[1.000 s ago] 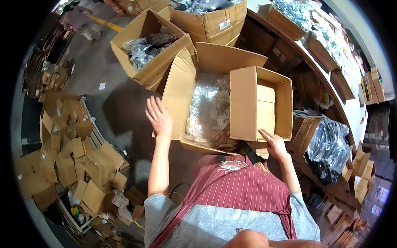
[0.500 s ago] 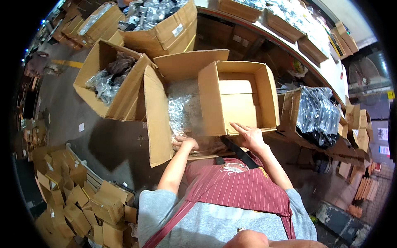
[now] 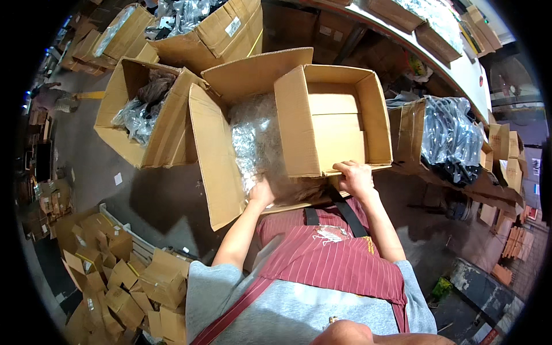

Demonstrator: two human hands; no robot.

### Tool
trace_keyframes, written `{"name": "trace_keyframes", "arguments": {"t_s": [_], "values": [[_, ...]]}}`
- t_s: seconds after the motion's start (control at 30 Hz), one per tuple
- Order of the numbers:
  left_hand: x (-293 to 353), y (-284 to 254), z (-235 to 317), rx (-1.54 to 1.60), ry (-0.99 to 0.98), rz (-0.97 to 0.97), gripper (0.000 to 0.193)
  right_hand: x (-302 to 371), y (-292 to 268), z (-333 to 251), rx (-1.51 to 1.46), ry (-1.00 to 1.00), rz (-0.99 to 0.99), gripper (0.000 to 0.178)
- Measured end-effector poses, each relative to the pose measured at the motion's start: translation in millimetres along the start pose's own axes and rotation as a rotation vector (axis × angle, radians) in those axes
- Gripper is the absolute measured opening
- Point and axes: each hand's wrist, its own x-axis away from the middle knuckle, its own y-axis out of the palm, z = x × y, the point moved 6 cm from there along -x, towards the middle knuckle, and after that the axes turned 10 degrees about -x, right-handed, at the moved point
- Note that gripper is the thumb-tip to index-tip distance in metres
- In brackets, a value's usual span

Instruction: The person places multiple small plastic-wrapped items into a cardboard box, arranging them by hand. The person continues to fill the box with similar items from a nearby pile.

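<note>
A large open cardboard box [image 3: 217,167] stands in front of me with clear plastic-wrapped goods [image 3: 253,135] inside. On its right part rests a smaller open cardboard box [image 3: 296,123], whose visible inside holds nothing. My right hand [image 3: 356,179] is closed over the near edge of the smaller box, fingers curled on its rim. My left hand [image 3: 262,192] reaches down into the near left part of the large box, against the clear plastic. Its fingers are mostly hidden, so I cannot make out whether they grip anything.
At left stands a box [image 3: 172,129] of dark bagged goods, with a fuller box [image 3: 230,43] behind it. On the right is another box [image 3: 407,138] of clear bags [image 3: 451,135]. A long table [image 3: 468,77] runs behind; empty cartons [image 3: 164,282] pile up at lower left.
My right hand has gone from stretched fingers to curled around the smaller box's near edge. My left hand has moved slightly right and deeper into the large box. The view has shifted a little.
</note>
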Motion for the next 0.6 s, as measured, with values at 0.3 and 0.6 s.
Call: {"name": "trace_keyframes", "arguments": {"t_s": [0.3, 0.6], "values": [[73.2, -148.6, 16.5, 0.587, 0.012, 0.449, 0.047, -7.8, 9.7, -11.2, 0.056, -0.07, -0.1, 0.021], [131.3, -309.2, 116.5, 0.963, 0.362, 0.837, 0.048, -6.9, 37.3, -40.4, 0.107, -0.483, -0.131, 0.024]]}}
